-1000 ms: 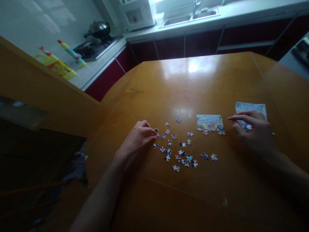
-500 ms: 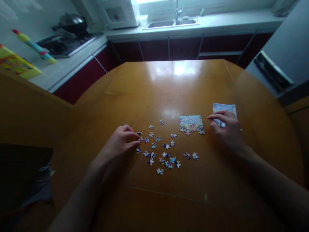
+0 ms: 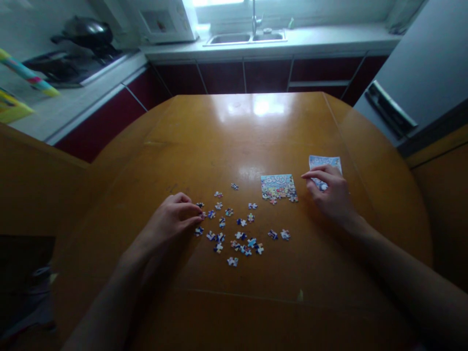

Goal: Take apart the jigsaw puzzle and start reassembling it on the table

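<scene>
Several small jigsaw pieces (image 3: 237, 235) lie scattered on a round wooden table (image 3: 234, 141). My left hand (image 3: 171, 222) rests at the left edge of the scatter, its thumb and fingers pinched on a puzzle piece there. A partly assembled puzzle block (image 3: 278, 187) lies to the right of the loose pieces. My right hand (image 3: 331, 195) lies just right of that block, with fingers curled and the index finger stretched toward it. It partly covers a printed picture card (image 3: 325, 163). A small light thing shows under its fingers; I cannot make it out.
Behind the table runs a kitchen counter with a sink (image 3: 244, 37), a microwave (image 3: 166, 20) and a stove with a dark pot (image 3: 86, 31). Red cabinet fronts (image 3: 266, 75) stand below. A grey appliance (image 3: 413, 83) stands at the right. Bottles (image 3: 22, 73) are at the far left.
The camera has swung left-to-right, so everything slid left in view. Both hands stay where they were relative to the pieces and card.
</scene>
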A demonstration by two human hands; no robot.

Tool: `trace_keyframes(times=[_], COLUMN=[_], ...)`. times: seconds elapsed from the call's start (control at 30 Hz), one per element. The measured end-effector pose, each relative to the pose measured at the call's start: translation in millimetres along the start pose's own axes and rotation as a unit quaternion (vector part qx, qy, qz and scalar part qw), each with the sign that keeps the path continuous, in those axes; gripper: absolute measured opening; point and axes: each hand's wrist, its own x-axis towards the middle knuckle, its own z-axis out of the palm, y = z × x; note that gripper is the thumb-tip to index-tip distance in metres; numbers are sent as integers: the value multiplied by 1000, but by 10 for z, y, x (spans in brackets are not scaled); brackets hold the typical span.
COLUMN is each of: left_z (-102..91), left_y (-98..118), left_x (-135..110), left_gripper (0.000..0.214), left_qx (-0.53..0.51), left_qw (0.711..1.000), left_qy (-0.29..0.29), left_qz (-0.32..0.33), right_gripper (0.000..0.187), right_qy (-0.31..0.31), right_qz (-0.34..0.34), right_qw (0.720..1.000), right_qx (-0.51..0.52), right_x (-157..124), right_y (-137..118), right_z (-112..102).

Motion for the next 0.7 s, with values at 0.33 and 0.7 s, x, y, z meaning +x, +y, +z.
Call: trace_keyframes(times=[0.33,0.7], left_z=[-36,40], left_y=[-36,212], left_x=[-13,28], left_gripper=[25,22], left_qx=[3,6], left_qw=[1000,983], left_qy=[10,184], left_qz=[-1,21], right_gripper=[16,14], right_qy=[-5,-13], right_qz=[-3,-19], right_qw=[1000,1000], right_qx=[-7,-1], right_x=[-16,-25], right_y=[15,-50], right_z=[12,-12])
